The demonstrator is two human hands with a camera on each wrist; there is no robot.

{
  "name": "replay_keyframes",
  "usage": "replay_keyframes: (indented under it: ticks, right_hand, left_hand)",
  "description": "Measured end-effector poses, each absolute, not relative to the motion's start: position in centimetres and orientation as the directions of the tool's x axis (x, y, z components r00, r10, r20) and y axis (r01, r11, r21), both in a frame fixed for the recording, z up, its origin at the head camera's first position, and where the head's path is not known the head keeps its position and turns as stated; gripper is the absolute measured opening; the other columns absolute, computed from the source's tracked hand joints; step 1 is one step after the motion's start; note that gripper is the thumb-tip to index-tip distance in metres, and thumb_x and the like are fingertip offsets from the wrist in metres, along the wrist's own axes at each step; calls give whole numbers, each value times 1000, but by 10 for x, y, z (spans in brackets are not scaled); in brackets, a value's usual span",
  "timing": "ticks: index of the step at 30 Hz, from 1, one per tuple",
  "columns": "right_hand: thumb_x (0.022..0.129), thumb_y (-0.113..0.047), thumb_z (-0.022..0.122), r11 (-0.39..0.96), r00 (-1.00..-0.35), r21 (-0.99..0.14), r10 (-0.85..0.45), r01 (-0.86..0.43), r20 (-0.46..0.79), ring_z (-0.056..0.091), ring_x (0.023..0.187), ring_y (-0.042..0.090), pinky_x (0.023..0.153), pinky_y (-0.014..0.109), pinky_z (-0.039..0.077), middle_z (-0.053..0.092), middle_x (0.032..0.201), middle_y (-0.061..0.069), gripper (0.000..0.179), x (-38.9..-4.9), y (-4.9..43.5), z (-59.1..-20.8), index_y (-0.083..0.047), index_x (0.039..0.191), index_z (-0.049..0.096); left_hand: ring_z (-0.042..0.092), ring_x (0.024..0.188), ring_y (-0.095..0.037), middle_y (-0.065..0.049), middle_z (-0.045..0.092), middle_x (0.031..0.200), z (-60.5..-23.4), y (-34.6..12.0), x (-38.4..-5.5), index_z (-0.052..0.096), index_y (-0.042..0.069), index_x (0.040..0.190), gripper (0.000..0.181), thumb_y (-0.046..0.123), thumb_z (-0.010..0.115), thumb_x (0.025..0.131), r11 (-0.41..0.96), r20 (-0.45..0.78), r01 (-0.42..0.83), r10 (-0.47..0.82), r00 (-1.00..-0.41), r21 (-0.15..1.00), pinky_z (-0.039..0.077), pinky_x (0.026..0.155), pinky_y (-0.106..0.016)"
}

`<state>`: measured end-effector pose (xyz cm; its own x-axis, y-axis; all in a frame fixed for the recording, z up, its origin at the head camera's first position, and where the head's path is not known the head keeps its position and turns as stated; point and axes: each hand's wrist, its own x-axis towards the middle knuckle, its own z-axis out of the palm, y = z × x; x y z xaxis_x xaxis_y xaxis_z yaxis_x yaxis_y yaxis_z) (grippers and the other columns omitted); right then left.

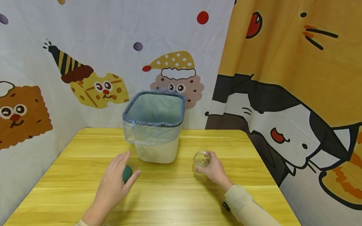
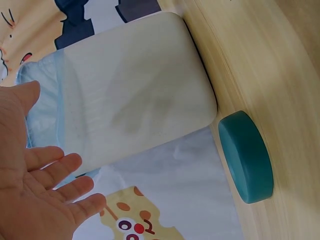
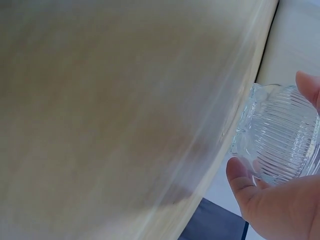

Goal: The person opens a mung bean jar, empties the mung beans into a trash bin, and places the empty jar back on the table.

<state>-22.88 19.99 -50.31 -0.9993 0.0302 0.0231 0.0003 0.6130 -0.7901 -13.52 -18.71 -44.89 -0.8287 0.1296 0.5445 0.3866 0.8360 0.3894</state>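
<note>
On the table lies a round dark green lid [image 1: 127, 174], which looks like a thick disc [image 2: 247, 157] in the left wrist view. My left hand [image 1: 113, 179] hovers over it with fingers extended and thumb spread, partly covering the lid in the head view. In the left wrist view there is a gap between that hand [image 2: 45, 175] and the lid. My right hand [image 1: 215, 169] grips a clear glass jar [image 1: 201, 159] by its side, thumb on one side and fingers on the other. Ribbed walls show on the jar [image 3: 285, 132] in the right wrist view.
A pale trash bin [image 1: 158, 150] lined with a bluish plastic bag [image 1: 150, 133] stands at the back of the wooden table [image 1: 158, 201], between and beyond the hands. Cartoon-printed curtains [image 1: 107, 28] hang behind the table and on its right.
</note>
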Motion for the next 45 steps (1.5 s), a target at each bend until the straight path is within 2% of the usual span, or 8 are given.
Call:
replay_keyframes:
  ticks: [9,15,24,29,35,45]
  right_hand:
    - [75,-24,99,633,-1000,-774,21,15,-2,68,123,38,102,52,59,64,144,25,101,-228,200,-506,1,154,42]
    - [76,-28,98,648,-1000,-761,8,25,-26,67,127,41,102,53,60,61,149,26,104,-228,201,-504,1,156,39]
    - [79,-31,97,652,-999,-758,-1,36,-48,64,133,45,107,56,57,58,153,26,107,-226,200,-505,1,160,35]
    - [80,-36,96,676,-998,-736,1,44,-59,62,134,46,110,59,54,56,154,30,117,-222,203,-505,3,165,26]
    - [82,-43,94,693,-997,-720,-11,45,-74,55,141,51,114,64,49,50,157,35,123,-215,210,-502,5,167,19]
    - [83,-42,93,696,-996,-717,-28,39,-82,54,143,51,115,63,49,49,160,30,121,-206,220,-491,4,167,19]
  left_hand:
    - [49,144,-52,-28,57,152,-449,-187,-134,48,-1,158,77,38,78,99,832,509,371,128,-851,413,45,110,-74]
    - [48,144,-52,-29,56,153,-450,-188,-134,47,-1,159,77,39,77,100,834,487,359,127,-864,419,45,110,-74]
    - [53,140,-52,-31,58,150,-454,-188,-134,52,-3,154,74,35,80,97,827,523,402,159,-838,392,48,108,-74]
    - [54,139,-51,-29,58,150,-457,-188,-133,53,-3,153,73,34,81,97,827,522,406,166,-837,388,49,107,-72]
    - [51,142,-52,-29,56,153,-457,-189,-132,52,-1,155,73,37,79,99,830,480,378,157,-863,410,48,109,-73]
    - [51,142,-50,-28,56,153,-456,-192,-134,50,-2,156,74,37,78,100,825,467,375,156,-870,423,48,109,-72]
